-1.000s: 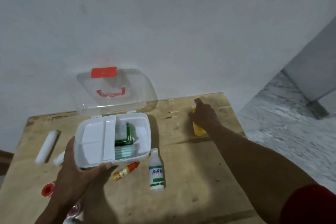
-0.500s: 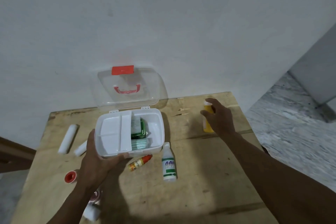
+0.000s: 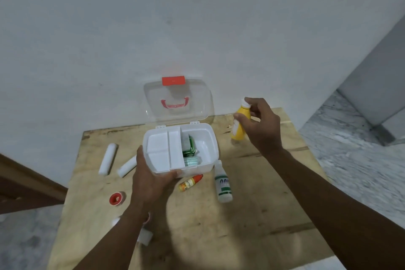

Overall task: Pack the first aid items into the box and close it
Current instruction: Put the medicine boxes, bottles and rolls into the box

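The right hand (image 3: 263,125) now has the yellow bottle (image 3: 239,131) in its grip, thumb and fingers curled round the neck and shoulder just under the white cap. A second ago that bottle stood on the far right of the table with the hand only closing on it; now it hangs tilted, and its base looks to be just clear of the wood, to the right of the box. The left hand (image 3: 151,177) has not let go: it still grips the near left corner of the white box (image 3: 214,146), thumb over the rim, steadying it. The box sits at the back middle of the table (image 3: 252,215) with its clear lid (image 3: 197,103) standing open against the wall. A white tray covers its left half, and a green packet (image 3: 189,149) and a pale one lie in the open right half. So the pick is done, and I'd say the carry to that right half comes next. A good deal is still unpacked: a small orange-capped bottle (image 3: 190,182) and a white bottle (image 3: 223,184) just in front of the box, two white rolls (image 3: 107,159) to its left, and a red tape roll (image 3: 117,198) nearer the table's left edge.
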